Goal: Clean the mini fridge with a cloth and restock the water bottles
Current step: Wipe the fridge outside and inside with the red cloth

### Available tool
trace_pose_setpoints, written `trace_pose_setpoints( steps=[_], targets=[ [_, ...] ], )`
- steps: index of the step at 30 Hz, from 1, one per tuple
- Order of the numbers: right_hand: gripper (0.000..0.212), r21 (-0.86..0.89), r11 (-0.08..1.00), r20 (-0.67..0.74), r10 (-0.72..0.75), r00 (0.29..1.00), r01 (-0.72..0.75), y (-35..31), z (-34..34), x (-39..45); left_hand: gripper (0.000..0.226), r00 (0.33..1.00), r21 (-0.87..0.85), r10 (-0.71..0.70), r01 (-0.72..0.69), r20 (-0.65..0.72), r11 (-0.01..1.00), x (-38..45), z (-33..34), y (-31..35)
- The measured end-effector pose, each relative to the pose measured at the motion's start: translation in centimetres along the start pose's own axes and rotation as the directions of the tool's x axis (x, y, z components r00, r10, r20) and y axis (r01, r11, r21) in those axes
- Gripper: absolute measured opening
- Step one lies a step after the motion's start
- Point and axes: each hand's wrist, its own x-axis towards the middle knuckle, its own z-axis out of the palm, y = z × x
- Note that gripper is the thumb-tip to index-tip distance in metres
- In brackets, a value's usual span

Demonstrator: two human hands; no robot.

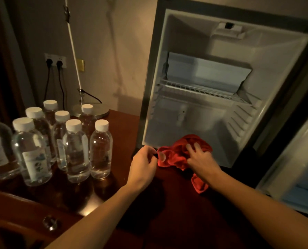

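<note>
At the front edge of the open fridge, both hands bunch the red cloth, left pinching, right pressing, and a wide left swipe could topple the bottles.

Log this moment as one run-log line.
fridge open, no bottles | both hands on red cloth at sill | left hand pinching | right hand pressing | bottles on table
</note>
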Motion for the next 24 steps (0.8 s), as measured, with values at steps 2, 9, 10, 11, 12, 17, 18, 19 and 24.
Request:
trace_pose_setpoints(
  steps=[2,9,10,11,12,17,18,19,24],
  targets=[
    [0.007,-0.007,1.0,0.086,0.003,0.996,-0.002,1.9,-0.2,-1.4,0.015,1.0,0.01,0.002,-0.002,0.017,1.0,-0.6,0.3,0.1],
    [0.036,-0.082,0.993,0.019,-0.082,0.996,0.084,4.5,1.0,-4.1,0.014,0.998,0.005,0.001,-0.001,0.055,1.0,-2.0,1.6,0.2],
    [0.033,-0.086,0.989,-0.004,-0.117,0.993,0.116,3.9,0.6,-3.5,0.013,0.998,0.003,0.006,-0.006,0.055,1.0,-2.2,1.8,0.2],
    [0.03,-0.08,0.984,-0.016,-0.158,0.987,0.156,3.3,0.2,-2.7,0.014,0.998,0.002,0.01,-0.01,0.056,1.0,-2.3,2.1,0.2],
    [0.029,-0.08,0.977,-0.012,-0.199,0.98,0.197,2.7,-0.1,-1.9,0.014,0.998,0.001,0.014,-0.014,0.054,1.0,-2.5,2.4,0.2],
    [0.014,-0.02,0.986,0.086,-0.162,0.983,0.165,2.3,0.2,-1.5,0.014,0.998,-0.003,0.036,-0.036,0.042,0.999,-2.3,3.0,0.2],
    [0.018,-0.018,0.99,0.096,-0.139,0.986,0.141,2.6,0.3,-1.8,0.014,0.998,0.002,0.037,-0.037,0.041,0.999,-2.1,2.9,0.1],
    [0.019,-0.026,0.993,0.108,-0.115,0.988,0.118,2.9,0.3,-2.3,0.014,0.999,0.007,0.034,-0.034,0.041,0.999,-2.0,2.8,0.1],
    [0.014,-0.113,0.992,0.248,-0.032,0.968,0.062,4.9,1.4,-5.9,0.013,0.998,0.009,-0.01,0.009,0.057,1.0,-2.0,2.3,0.2]
  ],
)
